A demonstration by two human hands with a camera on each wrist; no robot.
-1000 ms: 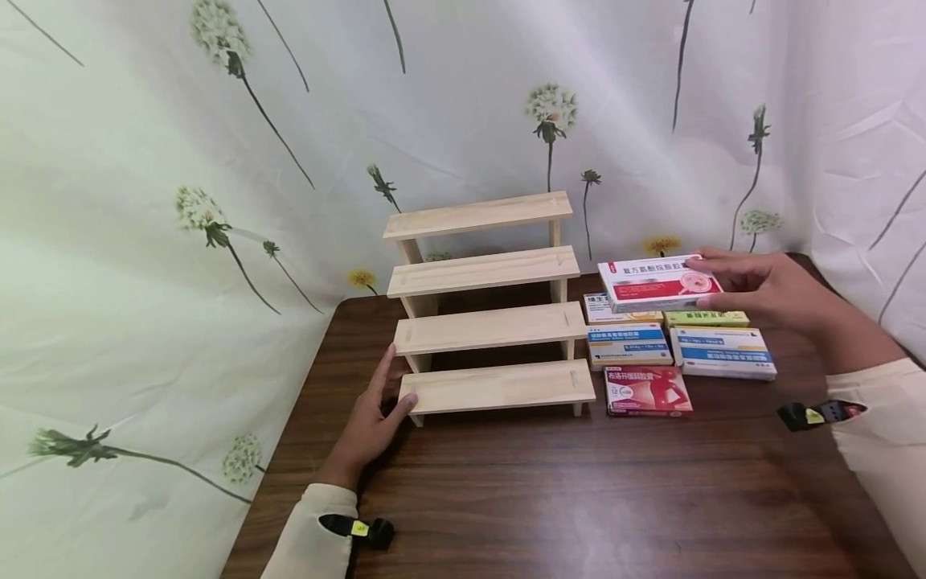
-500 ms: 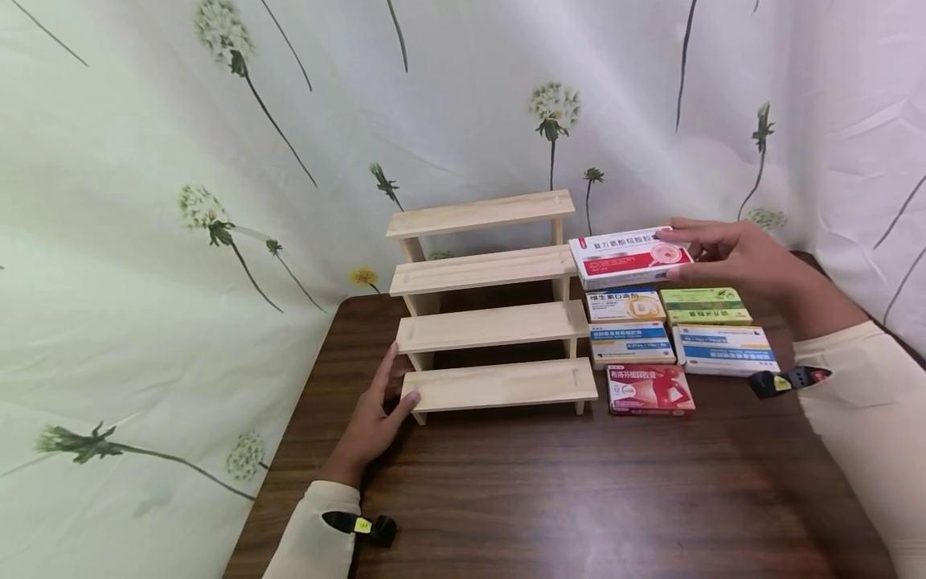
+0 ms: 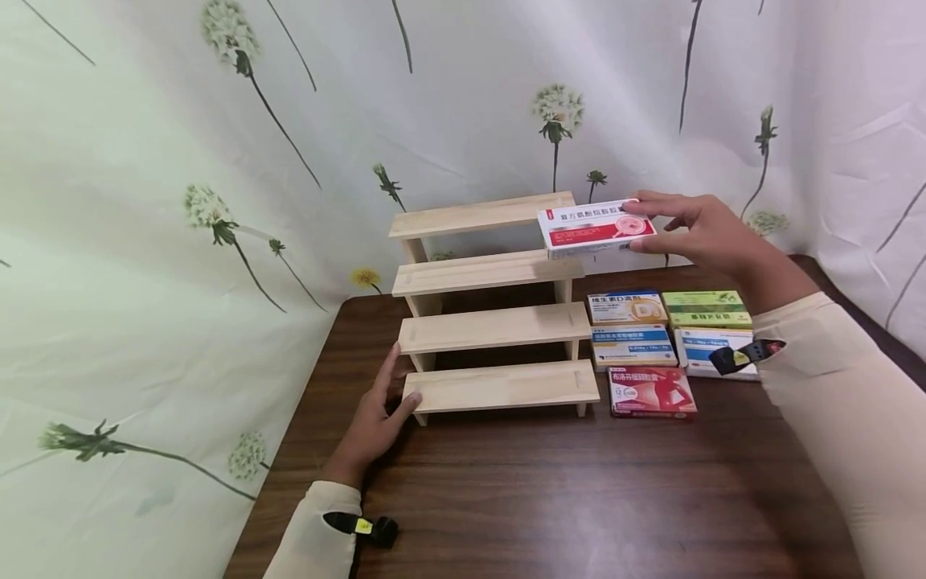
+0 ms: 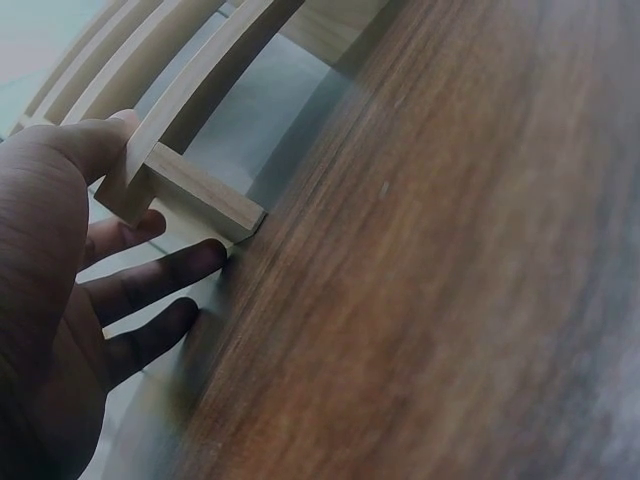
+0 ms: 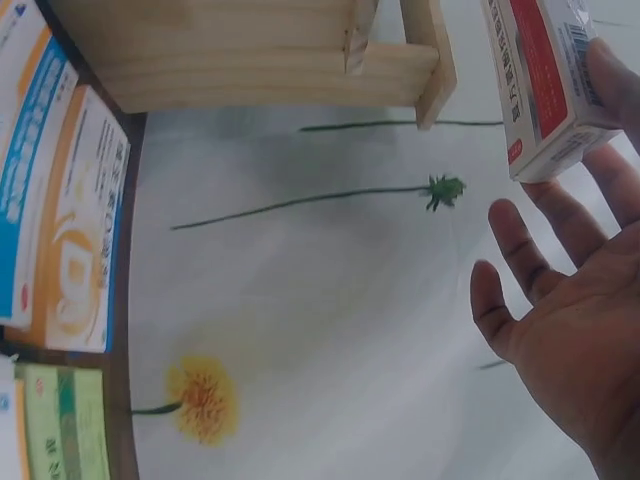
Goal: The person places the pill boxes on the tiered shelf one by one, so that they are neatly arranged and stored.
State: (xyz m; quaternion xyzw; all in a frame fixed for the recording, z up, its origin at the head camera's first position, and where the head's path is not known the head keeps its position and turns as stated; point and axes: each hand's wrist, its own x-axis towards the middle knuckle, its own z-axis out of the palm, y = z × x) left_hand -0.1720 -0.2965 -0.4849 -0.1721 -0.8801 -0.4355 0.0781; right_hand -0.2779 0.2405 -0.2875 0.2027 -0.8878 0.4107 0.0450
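My right hand (image 3: 705,229) pinches a white and red medicine box (image 3: 596,227) between thumb and fingers. In the head view the box is held flat in front of the right end of the top step of a wooden four-step display stand (image 3: 499,386). Its end and side show in the right wrist view, the medicine box (image 5: 545,85) being apart from the stand there. At the stand's left end, my left hand (image 3: 372,422) touches the bottom step, thumb on the board and the other fingers spread fairly straight beside it, as the left wrist view shows.
Right of the stand, several medicine boxes lie on the dark wooden table (image 3: 506,498): an orange and white box (image 3: 625,308), a green box (image 3: 707,309), blue and white boxes (image 3: 633,347) and a red box (image 3: 651,392). A flower-print curtain (image 3: 448,104) hangs behind.
My right hand has carried the white and red medicine box left and up, from above the other boxes to the upper right of the stand. My left hand has stayed at the stand.
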